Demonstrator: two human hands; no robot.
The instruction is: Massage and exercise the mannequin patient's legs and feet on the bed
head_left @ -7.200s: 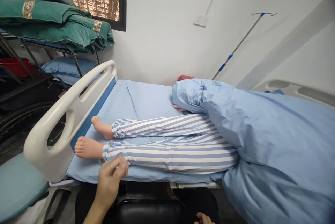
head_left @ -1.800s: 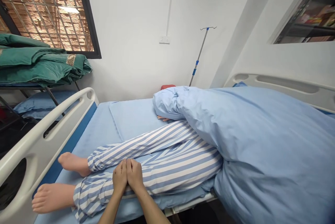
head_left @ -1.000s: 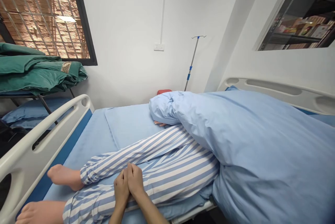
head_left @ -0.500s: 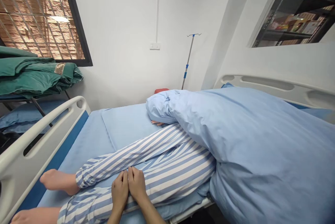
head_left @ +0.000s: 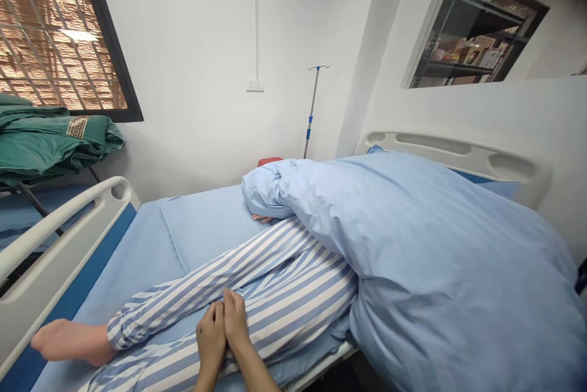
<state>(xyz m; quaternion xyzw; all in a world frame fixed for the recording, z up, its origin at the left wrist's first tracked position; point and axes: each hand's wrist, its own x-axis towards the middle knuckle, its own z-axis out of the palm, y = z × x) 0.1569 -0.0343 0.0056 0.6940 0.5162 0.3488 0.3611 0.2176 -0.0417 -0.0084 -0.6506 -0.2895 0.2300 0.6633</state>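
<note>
My left hand (head_left: 211,334) and my right hand (head_left: 235,320) are held side by side, both closed with the fingers curled in, their knuckles touching. Nothing shows in either one. They are over the blue-and-white striped trousers (head_left: 298,312) of a manikin-like figure lying on the bed; whether they touch the cloth I cannot tell. A bare foot (head_left: 76,342) sticks out of the far trouser leg, while the nearer foot is out of view. A bunched light blue quilt (head_left: 413,245) covers the figure's upper body. Fingertips (head_left: 261,218) peek from under its far edge.
A pale blue sheet (head_left: 202,221) covers the bed. The white footboard (head_left: 87,221) rises at left, the headboard (head_left: 440,146) at back right. Beyond the bed stand an IV pole (head_left: 313,104) and a red object (head_left: 269,161). Green folded bedding (head_left: 59,141) lies at far left.
My left hand was first raised alone near the ankle, my right low at the front edge; both then came together over the leg. The view has swung right, and the near foot has left it.
</note>
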